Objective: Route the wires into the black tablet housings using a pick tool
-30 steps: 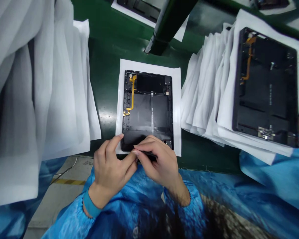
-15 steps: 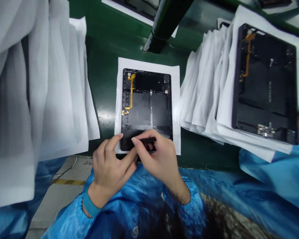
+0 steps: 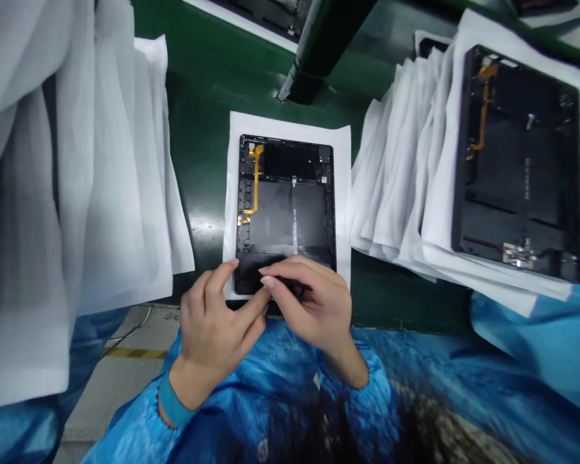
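An opened black tablet (image 3: 275,212), its inside facing up, lies on a white foam sheet (image 3: 343,193) in front of me. A yellow flex cable (image 3: 256,183) runs down its left side. My left hand (image 3: 217,322) rests at the tablet's lower left, its fingers apart and one fingertip on the left edge. Over the lower part of the tablet, my right hand (image 3: 314,299) is closed in a pinch around a thin black stick-like tool (image 3: 297,285), mostly hidden by the fingers. Both hands' fingertips come close together near the tablet's bottom edge.
Tall stacks of white foam sheets (image 3: 120,161) rise on the left. On the right, another open tablet (image 3: 517,167) lies atop a foam-layered stack (image 3: 396,174). A metal post (image 3: 309,51) stands at the back of the green table (image 3: 203,129). A blue sleeve (image 3: 526,341) shows at right.
My right hand has turned and shifted slightly right and down, so less of the black tool shows. My left hand and the tablet have hardly moved.
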Motion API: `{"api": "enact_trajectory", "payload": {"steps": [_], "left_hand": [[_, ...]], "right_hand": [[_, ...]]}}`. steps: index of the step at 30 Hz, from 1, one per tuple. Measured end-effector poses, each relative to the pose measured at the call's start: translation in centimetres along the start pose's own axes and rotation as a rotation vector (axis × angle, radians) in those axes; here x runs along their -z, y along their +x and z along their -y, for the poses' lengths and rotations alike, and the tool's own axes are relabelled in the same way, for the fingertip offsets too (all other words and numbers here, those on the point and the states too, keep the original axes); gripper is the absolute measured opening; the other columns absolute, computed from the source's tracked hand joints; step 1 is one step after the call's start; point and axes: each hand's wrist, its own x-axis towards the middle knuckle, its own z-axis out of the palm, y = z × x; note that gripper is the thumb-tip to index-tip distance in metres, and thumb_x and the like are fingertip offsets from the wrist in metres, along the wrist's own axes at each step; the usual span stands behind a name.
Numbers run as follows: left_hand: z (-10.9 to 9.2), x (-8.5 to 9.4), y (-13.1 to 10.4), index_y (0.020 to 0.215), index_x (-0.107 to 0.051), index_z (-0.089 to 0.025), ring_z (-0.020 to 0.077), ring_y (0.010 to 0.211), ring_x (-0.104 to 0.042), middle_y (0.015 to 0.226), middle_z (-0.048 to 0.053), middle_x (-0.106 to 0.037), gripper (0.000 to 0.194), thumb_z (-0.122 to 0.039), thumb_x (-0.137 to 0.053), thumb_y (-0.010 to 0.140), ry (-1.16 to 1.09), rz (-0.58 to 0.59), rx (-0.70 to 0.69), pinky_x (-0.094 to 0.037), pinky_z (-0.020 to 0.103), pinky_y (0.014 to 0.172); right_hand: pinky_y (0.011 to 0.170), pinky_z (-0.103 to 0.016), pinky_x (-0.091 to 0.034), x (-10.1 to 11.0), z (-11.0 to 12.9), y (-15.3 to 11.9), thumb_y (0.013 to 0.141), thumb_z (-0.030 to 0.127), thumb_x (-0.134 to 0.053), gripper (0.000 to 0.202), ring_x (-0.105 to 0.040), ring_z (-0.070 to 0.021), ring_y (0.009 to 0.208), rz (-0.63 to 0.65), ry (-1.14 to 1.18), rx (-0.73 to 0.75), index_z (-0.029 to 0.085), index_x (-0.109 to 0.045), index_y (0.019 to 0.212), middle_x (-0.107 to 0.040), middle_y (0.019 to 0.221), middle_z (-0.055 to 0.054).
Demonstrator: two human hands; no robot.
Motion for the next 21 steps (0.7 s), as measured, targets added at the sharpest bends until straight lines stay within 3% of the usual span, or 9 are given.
{"api": "enact_trajectory", "payload": {"steps": [6, 13, 21], "left_hand": [[0.6, 0.3, 0.0, 0.125, -0.065, -0.038, 0.0311, 0.116, -0.051, 0.135, 0.010, -0.053, 0.040, -0.033, -0.070, 0.085, -0.012, 0.037, -0.072, -0.045, 0.042, 0.088], [2.5, 0.5, -0.7, 0.133, -0.061, -0.018, 0.0253, 0.103, -0.064, 0.114, 0.013, -0.068, 0.057, -0.014, -0.073, 0.078, -0.146, -0.139, -0.091, -0.054, 0.037, 0.087], [2.5, 0.3, -0.8, 0.120, -0.070, -0.024, 0.0260, 0.102, -0.061, 0.116, 0.011, -0.065, 0.048, -0.014, -0.078, 0.074, -0.053, -0.129, -0.101, -0.050, 0.038, 0.088]], "right_hand": [[0.057, -0.027, -0.052, 0.0, 0.0, 0.1, 0.092, 0.018, -0.066, 0.009, -0.063, -0.0127, 0.063, -0.032, 0.007, 0.032, 0.020, -0.075, 0.090, -0.071, 0.073, -0.002], [0.055, -0.027, -0.050, 0.0, 0.1, 0.2, 0.091, 0.017, -0.066, 0.009, -0.059, -0.0117, 0.059, -0.075, 0.039, 0.011, 0.020, -0.074, 0.089, -0.071, 0.072, -0.001], [0.055, -0.028, -0.049, 0.1, 0.0, 0.1, 0.092, 0.019, -0.066, 0.009, -0.059, -0.0124, 0.059, -0.094, 0.053, -0.020, 0.020, -0.074, 0.089, -0.070, 0.071, -0.001]]}}
